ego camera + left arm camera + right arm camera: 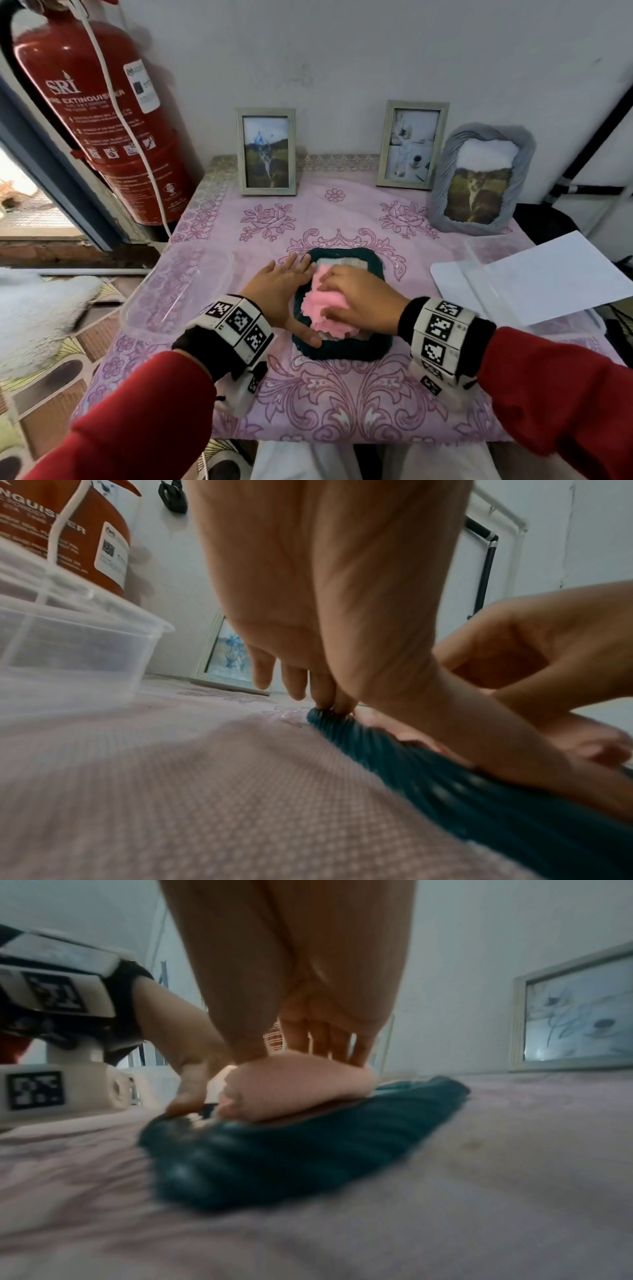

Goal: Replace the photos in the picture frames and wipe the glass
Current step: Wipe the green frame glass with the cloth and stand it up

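Observation:
A dark teal ribbed picture frame [342, 351] lies flat, glass up, in the middle of the pink tablecloth. My left hand [284, 291] rests flat on its left side. The fingers [329, 699] are straight and touch the far rim, and the thumb lies on the near rim. My right hand [359, 301] grips a bunched pink cloth [325, 303] and presses it onto the glass. The right wrist view shows the cloth [301, 1085] squashed on the frame [291, 1161] under the fingers. Most of the glass is hidden.
Three frames with photos stand against the wall: a pale one [267, 150] at back left, another [411, 144] at back middle, a grey ribbed one [479, 178] at right. A clear plastic box [178, 291] sits left, white sheets [548, 277] right, a red fire extinguisher [102, 113] far left.

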Demonstrator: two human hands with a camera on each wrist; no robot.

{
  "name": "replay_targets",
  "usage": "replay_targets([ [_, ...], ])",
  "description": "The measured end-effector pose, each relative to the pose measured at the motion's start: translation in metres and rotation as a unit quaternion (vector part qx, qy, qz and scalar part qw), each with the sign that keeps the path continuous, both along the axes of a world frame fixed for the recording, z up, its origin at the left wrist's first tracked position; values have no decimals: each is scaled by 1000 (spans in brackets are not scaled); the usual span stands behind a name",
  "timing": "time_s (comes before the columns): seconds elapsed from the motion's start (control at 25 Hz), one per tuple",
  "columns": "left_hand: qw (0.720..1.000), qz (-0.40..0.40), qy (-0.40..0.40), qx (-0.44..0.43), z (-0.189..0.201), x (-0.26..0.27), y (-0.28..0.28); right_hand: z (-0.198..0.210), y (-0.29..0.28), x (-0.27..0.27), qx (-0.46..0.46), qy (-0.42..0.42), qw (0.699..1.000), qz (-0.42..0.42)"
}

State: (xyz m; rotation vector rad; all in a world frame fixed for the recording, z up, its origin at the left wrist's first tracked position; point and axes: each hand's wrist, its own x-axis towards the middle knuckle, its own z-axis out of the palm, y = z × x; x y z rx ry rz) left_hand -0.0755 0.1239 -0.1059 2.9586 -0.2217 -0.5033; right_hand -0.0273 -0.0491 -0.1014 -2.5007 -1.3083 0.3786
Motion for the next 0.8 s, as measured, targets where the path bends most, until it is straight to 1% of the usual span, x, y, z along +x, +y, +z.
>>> replay_targets([
  [0.08,1000,4,-5,3,-1,-1,0,-3,-4,-9,45,9,999,28],
  [0.16,1000,6,-3,9,-1,-2,1,-5,-17,-19,47,-3,998,52],
  [0.28,1000,5,2,6,-2,-1,4,-3,-41,-19,5,-45,996,75],
  [0.4,1000,-4,1,0,-5,-2,4,3,-46,2,-49,-86,994,41],
  [0.48,1000,-9,-2,-2,-5,-1,5,8,-37,19,-46,-72,996,20],
  [0.64,1000,-15,-6,-7,-6,0,4,5,-14,40,0,-25,1000,-6],
  [0.72,1000,-15,-7,-4,-5,0,3,3,-9,35,32,10,999,13],
  [0.8,1000,-10,-6,-1,-4,-1,3,1,-10,18,58,49,996,54],
])
